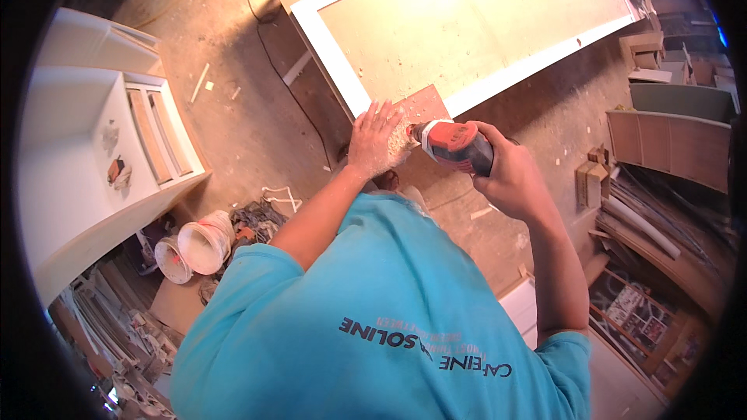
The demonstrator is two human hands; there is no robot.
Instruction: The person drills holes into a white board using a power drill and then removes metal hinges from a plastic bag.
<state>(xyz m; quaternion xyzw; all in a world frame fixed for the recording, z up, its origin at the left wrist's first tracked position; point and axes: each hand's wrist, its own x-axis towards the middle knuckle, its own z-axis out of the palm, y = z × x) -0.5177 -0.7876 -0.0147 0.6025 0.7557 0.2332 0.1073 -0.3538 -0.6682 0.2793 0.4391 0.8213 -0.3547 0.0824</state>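
Observation:
My right hand (pixel 510 173) is wrapped around the rear of a red and dark grey power drill (pixel 454 145). The drill's front end points left, at a heap of pale wood shavings (pixel 401 138) by the panel's near corner. My left hand (pixel 375 140) lies with fingers stretched out beside the shavings, at the edge of a small reddish-brown board (pixel 426 101). That board rests over the corner of a large door-like panel (pixel 334 58) with a white frame. The drill's tip and the spot it meets are partly hidden by shavings.
A white cabinet carcass (pixel 74 136) stands at the left, with white buckets (pixel 206 243) nearby. A dark cable (pixel 292 89) runs across the floor. At the right are a grey-green open box (pixel 677 101) and stacked boards (pixel 654 245). Wood scraps litter the floor.

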